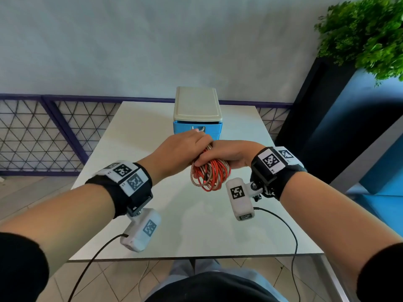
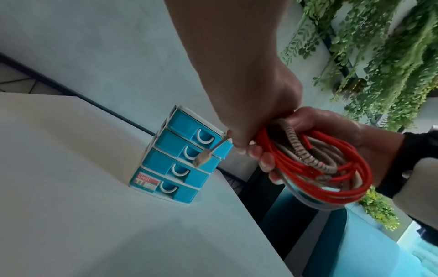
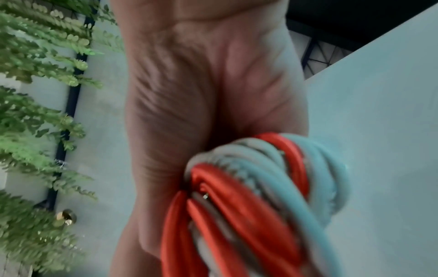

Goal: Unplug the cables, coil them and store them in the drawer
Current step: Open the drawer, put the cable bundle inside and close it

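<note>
A bundle of coiled cables (image 1: 209, 175), red, white and braided, is held up over the white table (image 1: 152, 131), approx. mid-table and just in front of the drawer unit (image 1: 197, 115). The right hand (image 1: 226, 155) is wrapped round the top of the coil, fingers curled, w/ the loops hanging below it. The left hand (image 1: 183, 147) is laid over the same spot from the other side; in the left wrist view its fingers (image 2: 254, 151) are seen curled round the red strands, so both hands are clamped on the bundle. A small plug end (image 2: 201, 159) is seen sticking out from the left hand on a short braided length, in front of the drawers.

The drawer unit is blue w/ a cream lid; four drawers are counted in the left wrist view, all pushed in, each w/ a white curved handle. A red and white label (image 2: 147, 182) is stuck on the lowest one. The unit is stood at the far side of the table, near the wall.

The tabletop is plain, matte and pale. Behind it a light grey wall (image 1: 130, 40) is seen, w/ a dark blue rail and a diamond-mesh panel (image 1: 32, 136) below. To the right a tall black and blue planter (image 1: 340, 118) is stood, topped by green foliage (image 1: 366, 33). The floor (image 1: 32, 192) is laid w/ light tiles. Black sleeves, marker-tagged wrist straps and thin black leads are visible on both forearms.
</note>
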Tool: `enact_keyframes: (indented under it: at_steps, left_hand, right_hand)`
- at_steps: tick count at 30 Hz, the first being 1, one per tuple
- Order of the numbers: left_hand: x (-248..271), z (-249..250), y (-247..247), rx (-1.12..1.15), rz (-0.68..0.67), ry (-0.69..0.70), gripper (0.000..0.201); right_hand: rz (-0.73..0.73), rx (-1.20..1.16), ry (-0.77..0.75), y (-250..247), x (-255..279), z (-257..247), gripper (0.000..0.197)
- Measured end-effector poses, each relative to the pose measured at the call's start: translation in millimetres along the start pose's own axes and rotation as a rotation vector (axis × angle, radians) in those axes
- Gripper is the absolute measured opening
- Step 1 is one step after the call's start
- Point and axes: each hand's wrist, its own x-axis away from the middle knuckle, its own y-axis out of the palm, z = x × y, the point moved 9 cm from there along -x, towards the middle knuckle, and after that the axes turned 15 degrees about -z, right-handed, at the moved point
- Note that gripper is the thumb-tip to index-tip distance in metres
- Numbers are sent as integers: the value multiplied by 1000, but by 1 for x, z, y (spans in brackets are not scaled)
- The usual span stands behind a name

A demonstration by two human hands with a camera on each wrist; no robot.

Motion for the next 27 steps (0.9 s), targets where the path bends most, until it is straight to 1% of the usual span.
enact_keyframes:
  at_steps: [1, 3, 4, 5, 7, 8, 9, 11, 12, 13, 14, 16, 19, 20, 21, 22, 25, 27]
  left_hand:
    - [-1, -1, 3, 16, -6, -6, 28]
    - [-2, -6, 9, 19, -27, -35, 28]
    - [-3, -10, 14, 3, -45, -68, 28]
    - [-4, -14, 19, -11, -76, -118, 29]
    - [-5, -29, 30, -20, -165, -261, 31]
    - [-4, -36, 35, -24, -207, -327, 32]
    - [-4, -41, 38, -25, -226, -370, 33]
    - [-4, -45, 41, 1, -227, -393, 34]
    - [-3, -45, 43, 30, -231, -394, 32]
    - [-3, -44, 45, 79, -251, -396, 29]
    - [-2, -44, 49, 149, -284, -401, 25]
    - [3, -40, 56, 298, -356, -407, 17]
    - [10, -39, 61, 394, -369, -445, 19]
    - [12, -39, 61, 406, -361, -456, 19]
    - [12, -39, 61, 411, -358, -460, 19]
    - [12, -39, 61, 408, -362, -460, 18]
    - [9, -43, 62, 448, -411, -474, 20]
    - [2, -50, 67, 508, -492, -474, 25]
  right_hand:
    - [47, 19, -9, -5, -3, 0, 25]
    - [165, 84, 2, -17, -5, 0, 66]
    - [216, 166, 16, -23, -5, -1, 77]
    - [265, 267, 33, -26, -5, -3, 71]
    - [412, 457, 29, -26, 0, -12, 45]
    - [506, 551, 33, -24, 3, -15, 47]
    - [593, 676, 71, -20, 4, -16, 62]
    - [669, 944, 245, -10, -2, -5, 109]
    - [690, 1045, 325, -7, -5, 3, 123]
    - [729, 1131, 370, -6, -5, 8, 126]
    - [777, 1193, 373, -7, -5, 10, 121]
    - [843, 1243, 322, -12, -5, 11, 98]
    - [846, 1186, 206, -20, -8, 8, 49]
    - [835, 1165, 171, -20, -8, 7, 37]
    - [815, 1158, 154, -21, -8, 6, 29]
    - [792, 1161, 149, -22, -8, 5, 25]
    - [712, 1187, 176, -28, -13, 3, 24]
    - [693, 1215, 199, -37, -14, -1, 24]
